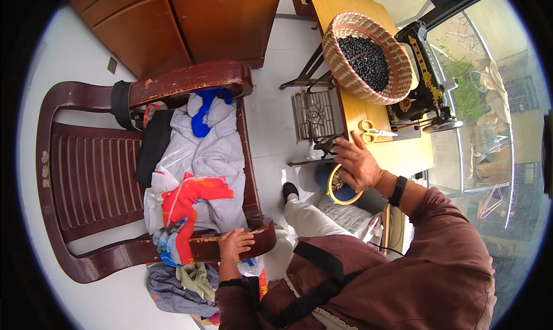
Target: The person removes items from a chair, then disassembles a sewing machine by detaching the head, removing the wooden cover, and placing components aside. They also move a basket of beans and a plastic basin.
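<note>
My left hand (235,243) rests on the front end of the dark red wooden chair's armrest (204,249), fingers stretched out and nothing held. At the table's near edge is my right hand (358,161), its fingers apart and also without anything in them. Just beyond its fingertips lie yellow-handled scissors (369,132) on the wooden sewing table (351,108); whether a fingertip touches them I cannot tell. Below the right hand stands a bucket with a yellow rim (347,201). Clothes are heaped on the chair seat: a pale grey garment (196,135), a red piece (187,200) and a blue cloth (201,119).
A woven basket (403,83) of small dark fruits or beans stands on the table, beside a black sewing machine (423,76). An iron treadle (315,115) sits beneath. More clothes (178,287) lie beside the chair. A wooden cabinet (224,19) stands behind; windows line the right.
</note>
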{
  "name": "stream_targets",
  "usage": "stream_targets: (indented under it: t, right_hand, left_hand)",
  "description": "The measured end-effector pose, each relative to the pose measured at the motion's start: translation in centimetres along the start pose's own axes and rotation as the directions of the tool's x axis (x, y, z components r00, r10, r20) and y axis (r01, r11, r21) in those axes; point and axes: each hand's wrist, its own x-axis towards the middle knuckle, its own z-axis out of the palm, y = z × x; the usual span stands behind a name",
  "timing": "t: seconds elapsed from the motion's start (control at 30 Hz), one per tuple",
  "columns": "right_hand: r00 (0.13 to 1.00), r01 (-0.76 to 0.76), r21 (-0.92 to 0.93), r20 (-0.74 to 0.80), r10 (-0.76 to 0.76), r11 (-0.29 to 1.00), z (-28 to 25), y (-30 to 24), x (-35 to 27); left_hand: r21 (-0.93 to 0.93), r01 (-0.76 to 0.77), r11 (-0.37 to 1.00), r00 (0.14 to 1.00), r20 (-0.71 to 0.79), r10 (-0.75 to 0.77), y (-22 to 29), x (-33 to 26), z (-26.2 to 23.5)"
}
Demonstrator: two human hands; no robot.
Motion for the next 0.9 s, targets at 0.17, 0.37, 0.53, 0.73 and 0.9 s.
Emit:
stream_targets:
  t: [0.17, 0.37, 0.53, 0.73, 0.9]
  right_hand:
    - [0.999, 0.035, 0.006, 0.010, -0.035, 0.999, 0.0, 0.6, 0.1]
    - [0.997, 0.062, 0.081, -0.045, -0.058, 0.995, -0.2, 1.1, 0.2]
    - [0.998, 0.059, 0.107, -0.035, -0.056, 0.993, -0.5, 1.6, 0.0]
    - [0.996, 0.086, 0.140, -0.045, -0.080, 0.986, -0.2, 2.3, -0.4]
    - [0.995, 0.096, 0.128, -0.034, -0.092, 0.987, -0.1, 2.6, -0.8]
  left_hand:
    - [0.012, 0.072, 0.997, 0.982, -0.179, -0.069, 0.6, 0.6, 0.9]
    - [0.099, 0.122, 0.988, 0.949, -0.302, -0.087, 0.3, 1.4, 1.4]
    - [0.050, 0.147, 0.988, 0.932, -0.341, -0.122, 0.3, 1.7, 1.3]
    - [0.108, 0.192, 0.975, 0.908, -0.397, -0.135, 0.4, 2.0, 1.2]
    - [0.055, 0.178, 0.982, 0.913, -0.382, -0.145, 0.0, 2.3, 0.6]
